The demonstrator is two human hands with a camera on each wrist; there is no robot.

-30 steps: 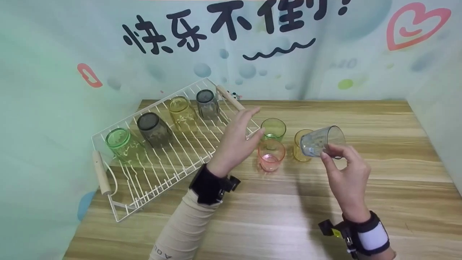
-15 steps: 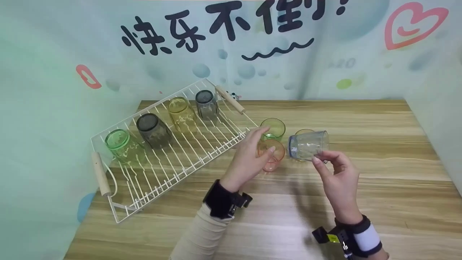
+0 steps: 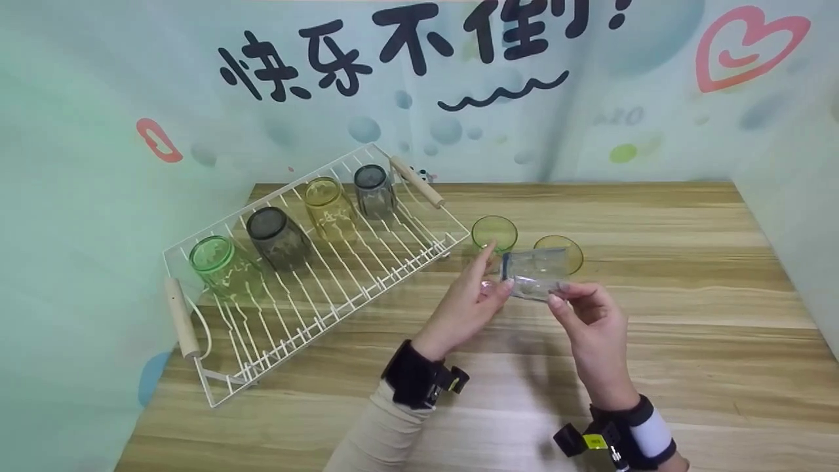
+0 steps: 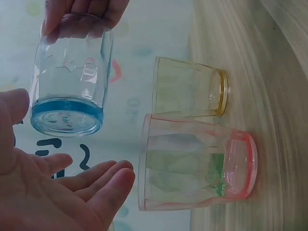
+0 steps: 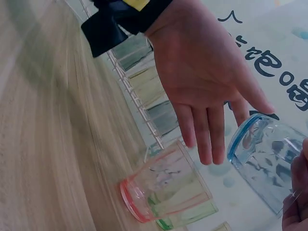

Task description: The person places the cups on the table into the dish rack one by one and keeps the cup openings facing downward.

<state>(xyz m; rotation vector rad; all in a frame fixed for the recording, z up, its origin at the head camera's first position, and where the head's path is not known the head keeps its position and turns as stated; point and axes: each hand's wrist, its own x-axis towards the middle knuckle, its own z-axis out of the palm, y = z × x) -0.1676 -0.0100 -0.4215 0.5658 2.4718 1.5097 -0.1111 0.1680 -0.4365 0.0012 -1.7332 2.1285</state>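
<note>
In the head view my right hand (image 3: 600,347) pinches a clear blue-based drinking glass (image 3: 534,267) by its rim. The glass lies on its side in the air, base pointing left. My left hand (image 3: 459,314) has its fingers extended around the base end; in the left wrist view its palm faces the glass, and I cannot tell whether the thumb touches it. Below, a pink glass (image 4: 192,168) stands upright on the table, mostly hidden by the left hand in the head view. Beside it stand a green glass (image 3: 494,231) and a yellow glass (image 3: 569,254).
On the left, a white wire rack with wooden handles (image 3: 181,318) bears a green glass (image 3: 226,269), a dark grey glass (image 3: 278,239), a yellow glass (image 3: 330,211) and a smaller grey glass (image 3: 375,192), all upside down. A printed curtain (image 3: 511,144) borders the wooden table (image 3: 708,295).
My right hand has carried the blue glass leftward and turned it onto its side. My left hand has moved right and down from near the rack to the glass's base.
</note>
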